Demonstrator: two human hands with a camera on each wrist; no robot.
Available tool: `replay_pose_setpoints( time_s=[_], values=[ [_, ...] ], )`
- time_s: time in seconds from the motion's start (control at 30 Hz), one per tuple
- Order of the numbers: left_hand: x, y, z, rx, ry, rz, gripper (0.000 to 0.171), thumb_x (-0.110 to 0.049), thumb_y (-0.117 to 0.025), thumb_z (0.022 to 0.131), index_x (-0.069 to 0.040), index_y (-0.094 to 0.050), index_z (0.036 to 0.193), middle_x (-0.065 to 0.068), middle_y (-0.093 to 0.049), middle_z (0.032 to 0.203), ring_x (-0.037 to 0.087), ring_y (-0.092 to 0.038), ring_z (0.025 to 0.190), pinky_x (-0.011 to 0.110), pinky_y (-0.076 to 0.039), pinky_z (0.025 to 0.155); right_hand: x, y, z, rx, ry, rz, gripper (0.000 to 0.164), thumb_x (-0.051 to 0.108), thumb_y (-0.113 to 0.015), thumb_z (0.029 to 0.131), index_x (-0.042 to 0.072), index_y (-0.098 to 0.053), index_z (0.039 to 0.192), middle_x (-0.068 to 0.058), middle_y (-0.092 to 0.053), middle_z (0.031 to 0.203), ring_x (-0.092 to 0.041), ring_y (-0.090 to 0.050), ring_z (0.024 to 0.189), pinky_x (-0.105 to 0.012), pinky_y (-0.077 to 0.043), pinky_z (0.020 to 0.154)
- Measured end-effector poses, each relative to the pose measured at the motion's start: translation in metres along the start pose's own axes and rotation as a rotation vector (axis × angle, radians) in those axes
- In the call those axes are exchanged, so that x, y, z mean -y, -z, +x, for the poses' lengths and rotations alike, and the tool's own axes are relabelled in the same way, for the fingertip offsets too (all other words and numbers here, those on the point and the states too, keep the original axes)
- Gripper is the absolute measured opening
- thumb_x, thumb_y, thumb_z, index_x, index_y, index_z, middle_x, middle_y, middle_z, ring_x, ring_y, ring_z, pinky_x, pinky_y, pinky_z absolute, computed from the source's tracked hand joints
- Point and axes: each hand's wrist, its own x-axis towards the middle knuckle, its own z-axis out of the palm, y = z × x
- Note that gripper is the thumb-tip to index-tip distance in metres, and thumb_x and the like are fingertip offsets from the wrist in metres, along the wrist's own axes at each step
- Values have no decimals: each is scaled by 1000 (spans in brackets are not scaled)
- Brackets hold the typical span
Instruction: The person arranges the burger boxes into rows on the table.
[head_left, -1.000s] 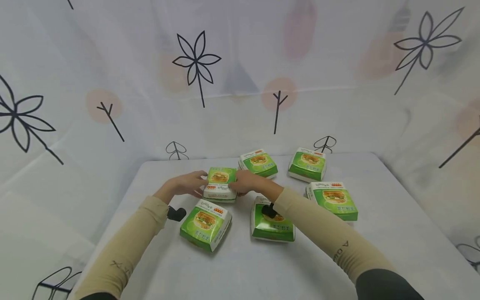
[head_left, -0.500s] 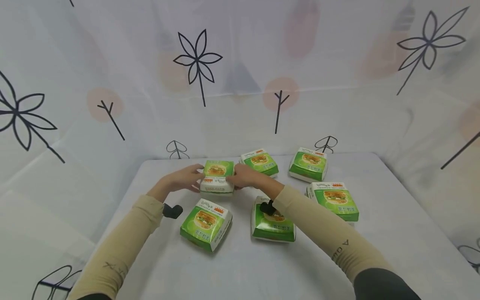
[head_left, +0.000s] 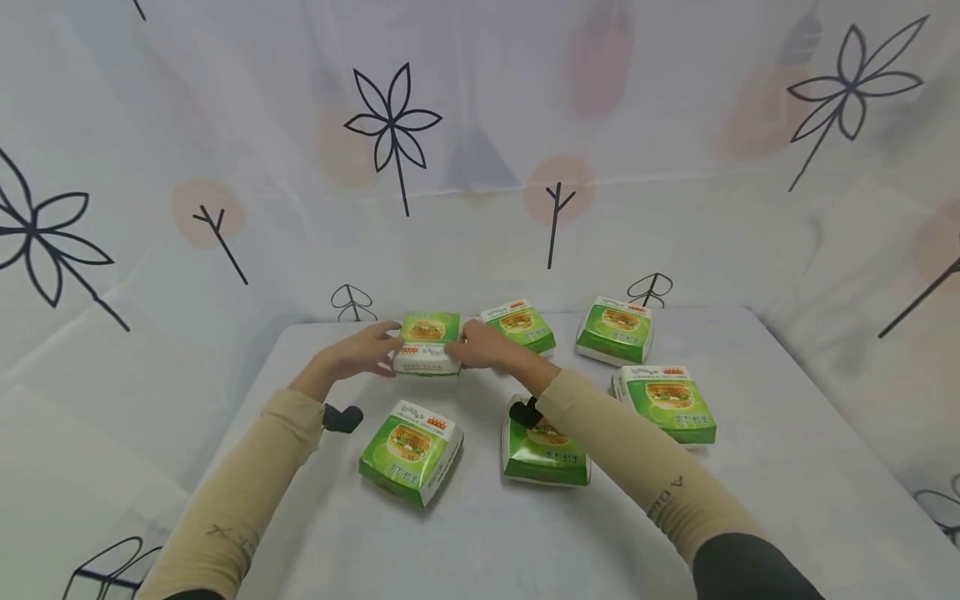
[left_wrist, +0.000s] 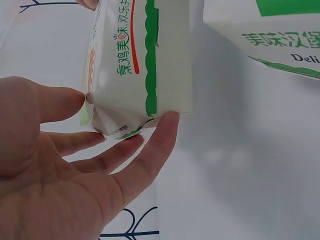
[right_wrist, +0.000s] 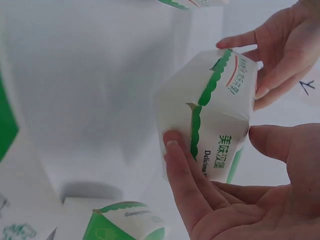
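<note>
A green and white burger box (head_left: 426, 332) with a burger picture on its lid is held off the table, between both hands. My left hand (head_left: 356, 352) grips its left side; in the left wrist view the thumb presses the edge of the box (left_wrist: 127, 60) and the fingers reach under a corner. On the opposite side my right hand (head_left: 487, 345) holds it, thumb near the lid edge and fingers along the lower wall, as the right wrist view shows. From there the box (right_wrist: 212, 112) looks tilted, its underside partly visible.
More burger boxes of the same kind lie on the white table: one at near left (head_left: 408, 454), a box partly behind the right forearm (head_left: 547, 462), a box at right (head_left: 667, 404), and two at the back, middle (head_left: 519, 325) and right (head_left: 615, 332). A patterned cloth (head_left: 480, 242) hangs behind.
Both hands have carried the burger box up, away toward the back of the table and slightly left. The other boxes have stayed where they were.
</note>
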Motion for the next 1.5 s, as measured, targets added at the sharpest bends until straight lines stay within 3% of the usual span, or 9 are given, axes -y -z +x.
replay_pose_setpoints(
  time_s=[0.13, 0.37, 0.67, 0.83, 0.97, 1.17, 1.5],
  values=[
    [0, 2, 3, -29, -22, -20, 59, -24, -40, 101, -7, -12, 150, 24, -40, 136, 36, -52, 112, 44, -49, 91, 1, -1, 6, -35, -18, 10, 32, 33, -52, 94, 2, -61, 96, -6, -63, 83, -18, -57, 71, -27, -44, 59],
    [6, 6, 9, -64, -28, -59, 57, -28, -39, 102, -4, -16, 148, 23, -47, 129, 38, -51, 114, 45, -48, 92, 0, -9, 23, -57, -58, 2, 47, 39, -50, 95, -2, -55, 116, -10, -60, 98, -21, -56, 85, -34, -47, 71],
    [10, 12, 23, -99, 12, -75, 60, -26, -38, 102, -2, -10, 149, 25, -42, 133, 39, -49, 117, 44, -47, 94, 5, -15, 35, -74, -124, 3, 53, 40, -51, 94, -2, -48, 127, -11, -57, 105, -21, -54, 87, -32, -45, 68],
    [15, 15, 34, -109, 28, -93, 60, -25, -39, 102, -3, -10, 150, 26, -38, 137, 40, -47, 119, 44, -47, 94, 4, -19, 39, -78, -138, -10, 52, 38, -51, 95, -1, -46, 130, -11, -57, 109, -21, -53, 87, -31, -46, 69],
    [22, 16, 40, -110, 37, -116, 59, -24, -38, 102, -3, -10, 150, 26, -36, 137, 40, -46, 119, 45, -46, 94, 1, -22, 43, -65, -132, -18, 46, 37, -51, 95, 1, -49, 122, -11, -57, 107, -21, -53, 86, -31, -45, 69],
    [30, 15, 43, -123, 28, -128, 57, -22, -38, 102, -2, -13, 149, 26, -38, 135, 39, -47, 118, 45, -47, 93, -1, -25, 44, -50, -109, -14, 33, 34, -50, 95, 4, -51, 107, -9, -56, 97, -22, -52, 82, -31, -44, 67],
    [34, 10, 46, -98, 29, -92, 58, -24, -34, 103, 2, -10, 148, 27, -34, 139, 40, -45, 121, 46, -44, 97, -3, -28, 44, -18, -94, -32, 31, 30, -47, 96, 2, -50, 109, -9, -55, 95, -21, -51, 82, -31, -43, 67]
  ],
)
